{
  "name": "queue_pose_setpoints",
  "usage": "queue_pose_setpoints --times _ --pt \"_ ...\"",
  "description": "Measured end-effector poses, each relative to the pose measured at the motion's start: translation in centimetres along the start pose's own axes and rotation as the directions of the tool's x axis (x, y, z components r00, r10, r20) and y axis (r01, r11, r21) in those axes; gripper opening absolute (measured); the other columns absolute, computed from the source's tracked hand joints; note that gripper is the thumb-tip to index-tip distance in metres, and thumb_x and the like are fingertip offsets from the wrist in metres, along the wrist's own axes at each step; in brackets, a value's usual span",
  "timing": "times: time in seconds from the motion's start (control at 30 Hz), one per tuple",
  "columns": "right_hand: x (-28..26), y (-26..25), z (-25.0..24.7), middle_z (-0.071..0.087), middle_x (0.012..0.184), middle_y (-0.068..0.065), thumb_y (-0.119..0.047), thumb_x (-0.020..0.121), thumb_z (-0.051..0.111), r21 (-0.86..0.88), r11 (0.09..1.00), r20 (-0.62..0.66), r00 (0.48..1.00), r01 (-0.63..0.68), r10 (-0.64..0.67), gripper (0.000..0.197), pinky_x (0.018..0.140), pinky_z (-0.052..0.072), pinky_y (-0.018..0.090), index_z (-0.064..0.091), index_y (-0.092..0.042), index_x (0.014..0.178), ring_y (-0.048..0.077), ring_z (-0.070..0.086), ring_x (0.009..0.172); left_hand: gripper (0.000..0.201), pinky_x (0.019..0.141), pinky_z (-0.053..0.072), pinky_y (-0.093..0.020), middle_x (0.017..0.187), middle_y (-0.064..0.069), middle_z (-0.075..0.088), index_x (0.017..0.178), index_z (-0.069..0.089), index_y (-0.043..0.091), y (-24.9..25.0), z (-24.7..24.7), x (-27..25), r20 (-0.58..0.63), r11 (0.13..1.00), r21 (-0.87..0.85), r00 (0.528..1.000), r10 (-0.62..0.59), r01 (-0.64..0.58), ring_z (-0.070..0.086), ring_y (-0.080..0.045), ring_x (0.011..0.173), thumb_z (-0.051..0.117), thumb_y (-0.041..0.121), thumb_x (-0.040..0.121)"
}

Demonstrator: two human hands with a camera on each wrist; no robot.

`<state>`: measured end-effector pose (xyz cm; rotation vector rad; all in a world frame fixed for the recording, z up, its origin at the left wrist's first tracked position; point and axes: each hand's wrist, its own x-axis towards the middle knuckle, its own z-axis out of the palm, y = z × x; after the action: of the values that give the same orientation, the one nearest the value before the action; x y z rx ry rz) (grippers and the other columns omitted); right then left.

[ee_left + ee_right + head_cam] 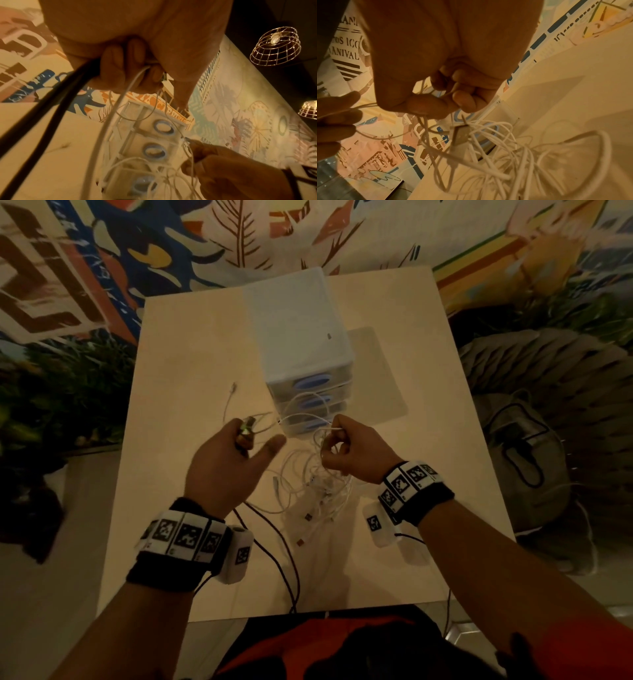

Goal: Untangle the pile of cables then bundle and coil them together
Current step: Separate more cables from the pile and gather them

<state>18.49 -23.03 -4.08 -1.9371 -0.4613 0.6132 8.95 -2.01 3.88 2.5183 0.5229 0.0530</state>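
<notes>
A tangle of white cables [308,484] lies on the pale table [191,364] between my hands, with loops hanging up from it. My left hand [239,440] is raised above the table, its fingers curled around cable ends and a metal plug [248,424], thumb sticking out. In the left wrist view its fingers [120,65] grip a white cable [130,83] and dark cables [51,108]. My right hand [337,445] is a fist pinching a thin white cable [337,429]; the right wrist view shows a USB plug [459,136] dangling below its fingers [464,100].
A white drawer unit [301,344] with three blue-handled drawers stands at the table's middle back, right behind the hands. A loose white cable end [228,402] lies on the left. Dark cables [284,559] run over the near table edge. A patterned wall stands behind.
</notes>
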Motion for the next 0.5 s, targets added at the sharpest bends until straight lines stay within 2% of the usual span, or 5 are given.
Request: queue_pose_setpoints --times 0.13,0.3,0.37,0.43,0.5 --pt "-0.3 -0.5 0.0 0.072 0.093 -0.001 -0.012 0.084 0.074 0.052 0.998 0.047 0.999 0.022 -0.025 0.032 0.057 0.054 0.037 0.046 -0.026 0.083 0.020 0.063 0.052 0.054 0.056 0.035 -0.036 0.061 -0.004 0.048 0.078 0.045 0.013 0.7 2.5 0.3 0.117 1.000 -0.019 0.993 0.010 -0.008 0.047 -0.022 0.057 0.057 0.065 0.089" --pt "-0.6 -0.6 0.0 0.072 0.093 -0.005 -0.012 0.084 0.075 0.047 0.999 0.033 0.999 0.008 -0.010 0.031 0.057 0.053 0.034 0.047 -0.024 0.084 0.015 0.059 0.052 0.037 0.057 0.033 -0.033 0.062 0.007 0.044 0.078 0.045 0.021 1.5 3.9 0.9 0.141 0.974 -0.221 0.990 -0.013 0.045 0.042 -0.011 0.056 0.059 0.051 0.095" --pt "-0.7 -0.7 -0.1 0.071 0.092 -0.007 -0.011 0.083 0.075 0.040 0.999 0.033 0.999 -0.003 0.001 0.029 0.057 0.053 0.031 0.048 -0.021 0.086 0.013 0.058 0.052 0.030 0.058 0.033 -0.031 0.064 0.006 0.052 0.079 0.049 0.025 1.6 3.9 1.2 0.123 0.954 -0.294 0.992 -0.028 0.064 0.045 -0.007 0.056 0.054 0.047 0.099" --pt "-0.9 -0.8 -0.3 0.071 0.089 -0.009 -0.015 0.081 0.075 -0.019 1.000 0.031 0.999 0.006 -0.006 0.027 0.060 0.052 0.032 0.049 -0.017 0.087 0.013 0.058 0.056 0.028 0.061 0.035 -0.030 0.071 0.010 0.062 0.090 0.059 0.022 1.4 4.1 1.7 0.115 0.938 -0.334 0.992 -0.059 0.095 0.049 -0.001 0.054 0.052 0.047 0.100" --pt "-0.9 -0.9 -0.2 0.072 0.089 -0.009 -0.020 0.079 0.076 -0.121 0.992 0.038 0.999 0.029 -0.025 0.031 0.063 0.051 0.032 0.046 -0.026 0.083 0.011 0.057 0.060 0.023 0.062 0.037 -0.028 0.079 0.014 0.068 0.090 0.059 0.028 1.4 4.2 2.2 0.108 0.926 -0.362 0.992 -0.069 0.104 0.049 0.004 0.054 0.058 0.050 0.096"
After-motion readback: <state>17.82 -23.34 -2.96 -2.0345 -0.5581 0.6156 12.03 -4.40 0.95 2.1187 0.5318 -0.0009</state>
